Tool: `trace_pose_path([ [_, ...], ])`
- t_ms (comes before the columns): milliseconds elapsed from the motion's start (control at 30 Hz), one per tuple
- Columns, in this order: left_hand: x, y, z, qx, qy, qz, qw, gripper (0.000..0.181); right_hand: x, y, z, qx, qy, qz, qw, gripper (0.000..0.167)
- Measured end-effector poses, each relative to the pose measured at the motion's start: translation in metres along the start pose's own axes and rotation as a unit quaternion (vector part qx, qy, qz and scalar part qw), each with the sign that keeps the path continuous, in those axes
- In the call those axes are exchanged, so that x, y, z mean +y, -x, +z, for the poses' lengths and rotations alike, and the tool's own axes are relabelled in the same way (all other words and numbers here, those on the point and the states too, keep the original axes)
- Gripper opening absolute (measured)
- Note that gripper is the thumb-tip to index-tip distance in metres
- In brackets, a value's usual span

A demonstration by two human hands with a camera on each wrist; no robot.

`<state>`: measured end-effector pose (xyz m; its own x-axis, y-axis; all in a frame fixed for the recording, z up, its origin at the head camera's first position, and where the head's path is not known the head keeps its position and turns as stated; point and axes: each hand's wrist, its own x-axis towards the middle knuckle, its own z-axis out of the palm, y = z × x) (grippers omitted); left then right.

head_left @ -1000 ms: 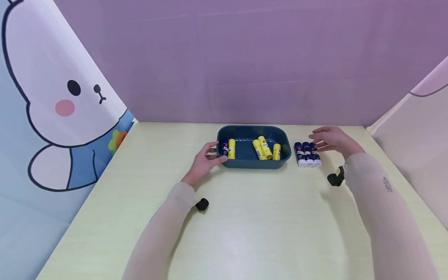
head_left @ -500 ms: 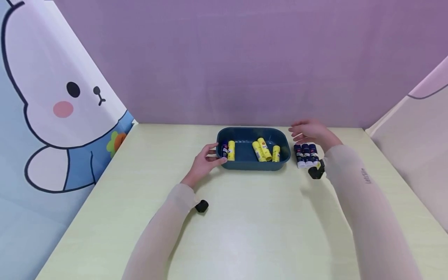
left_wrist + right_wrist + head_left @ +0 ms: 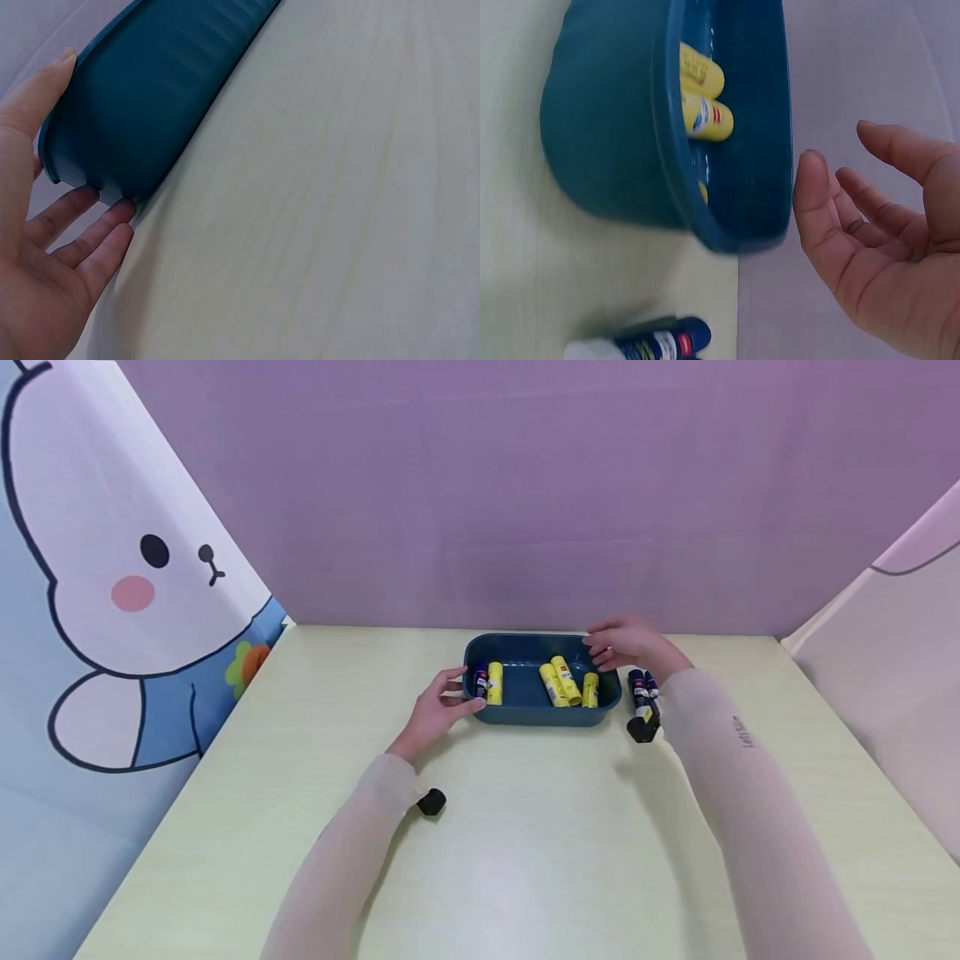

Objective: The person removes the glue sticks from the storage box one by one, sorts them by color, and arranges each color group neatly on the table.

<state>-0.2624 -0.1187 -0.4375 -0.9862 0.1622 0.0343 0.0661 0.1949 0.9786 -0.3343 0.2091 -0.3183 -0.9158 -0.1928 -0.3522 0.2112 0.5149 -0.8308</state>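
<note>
Plainly, the blue tray lies between the left hand gripping it and the spread right hand

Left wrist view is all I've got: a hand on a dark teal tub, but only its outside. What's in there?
Observer: In the head view, the tub holds one dark blue tube and four yellow tubes.

Operator: Oh! And where's the other hand?

Observer: The right hand is at the tub's far right corner, holding nothing.

Operator: Anything left outside the tub?

Observer: Yes, at least two more dark blue tubes lie on the table just right of it; the right arm may hide others.
</note>
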Motion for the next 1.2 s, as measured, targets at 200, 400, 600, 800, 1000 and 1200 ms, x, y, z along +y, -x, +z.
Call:
trace_pose_path([
  [200,0.000,0.000,0.000,0.000,0.002,0.000,1.0000,0.068,-0.007,-0.007,0.017,-0.016,-0.013,-0.003,0.9998,0.052],
  [400,0.000,-0.001,0.001,0.003,0.000,0.001,1.0000,0.068,-0.010,-0.016,0.034,-0.027,-0.019,-0.003,0.9995,0.053],
  [600,0.002,0.000,0.001,0.002,0.002,0.001,1.0000,0.067,-0.015,-0.021,0.055,-0.044,-0.031,-0.003,0.9985,0.052],
  [800,0.003,0.000,0.000,-0.002,0.000,0.001,1.0000,0.067,-0.017,-0.026,0.073,-0.063,-0.047,-0.003,0.9969,0.049],
  [1000,0.004,0.001,-0.001,-0.001,0.001,-0.002,1.0000,0.067,-0.020,-0.027,0.088,-0.079,-0.048,-0.009,0.9957,0.047],
  [1200,0.004,0.001,-0.002,-0.005,-0.001,0.000,1.0000,0.069,-0.023,-0.030,0.106,-0.098,-0.065,-0.024,0.9928,0.046],
])
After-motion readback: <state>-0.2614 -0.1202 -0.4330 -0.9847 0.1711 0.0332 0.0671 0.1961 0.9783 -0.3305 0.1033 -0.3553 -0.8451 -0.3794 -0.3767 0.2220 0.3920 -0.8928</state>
